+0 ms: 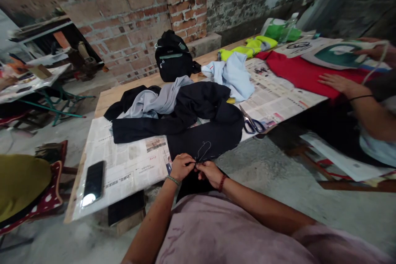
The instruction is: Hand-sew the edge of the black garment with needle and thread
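A dark garment (204, 136) hangs over the near table edge, and my two hands meet at its lower edge. My left hand (182, 166) pinches the dark cloth between thumb and fingers. Close beside it, my right hand (210, 173) is closed, fingertips pressed together at the same spot; whatever sits in them is too small to make out. A loose white thread (204, 148) loops across the cloth just above both hands. Blue-handled scissors (252, 123) lie to the right of the garment, blades pointing away.
Newspaper (133, 165) covers the table. A phone (94, 181) lies at left. Grey cloth (154, 101), a black backpack (173, 57) and a light blue garment (232, 76) stand behind. At right, another person's hand (345, 86) rests on red fabric (297, 70) beside an iron (335, 54).
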The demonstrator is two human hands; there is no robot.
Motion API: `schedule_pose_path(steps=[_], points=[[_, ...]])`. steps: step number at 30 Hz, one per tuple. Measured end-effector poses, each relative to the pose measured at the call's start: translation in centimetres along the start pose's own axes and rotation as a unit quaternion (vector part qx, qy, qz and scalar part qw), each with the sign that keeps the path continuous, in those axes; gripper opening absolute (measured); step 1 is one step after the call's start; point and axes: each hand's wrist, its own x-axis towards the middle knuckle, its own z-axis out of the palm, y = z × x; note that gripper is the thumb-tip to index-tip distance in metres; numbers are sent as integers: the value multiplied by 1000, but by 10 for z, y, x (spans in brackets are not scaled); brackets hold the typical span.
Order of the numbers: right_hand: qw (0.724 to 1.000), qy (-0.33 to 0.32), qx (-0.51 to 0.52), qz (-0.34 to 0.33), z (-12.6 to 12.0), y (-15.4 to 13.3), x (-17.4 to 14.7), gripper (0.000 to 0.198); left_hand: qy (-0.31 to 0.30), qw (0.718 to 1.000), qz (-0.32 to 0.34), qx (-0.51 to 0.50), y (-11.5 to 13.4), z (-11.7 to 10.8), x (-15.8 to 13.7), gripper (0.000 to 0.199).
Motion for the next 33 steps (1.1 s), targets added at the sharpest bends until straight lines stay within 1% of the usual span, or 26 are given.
schedule_pose_path(steps=[5, 9, 14, 19, 22, 24, 26, 28, 33], points=[[1000, 1, -2, -7, 0, -1, 0, 22, 0, 1000, 8, 2, 0, 0, 0, 11], [1000, 4, -8, -13, -1, 0, 3, 25, 3, 1000, 2, 14, 2, 0, 0, 11], [1000, 1, -25, -8, -4, 1, 3, 21, -4, 1000, -7, 15, 3, 0, 0, 10], [999, -12, -44, -7, -10, 1, -3, 11, 0, 1000, -16, 12, 2, 2, 0, 10], [998, -46, -50, -2, -15, 0, -6, 10, 2, 1000, -12, 9, 0, 2, 0, 10], [995, -79, -56, 6, -15, -1, -6, 13, 4, 1000, -10, 7, -1, 3, 0, 10], [993, -98, -63, 5, -13, -2, -5, 16, 5, 1000, -5, 6, -1, 2, 0, 10], [993, -92, -71, -3, -10, -2, -3, 20, 2, 1000, -3, 7, -1, 2, 0, 9], [995, -47, -80, -22, -3, -3, 1, 24, -8, 1000, -10, 10, 0, 2, 0, 10]])
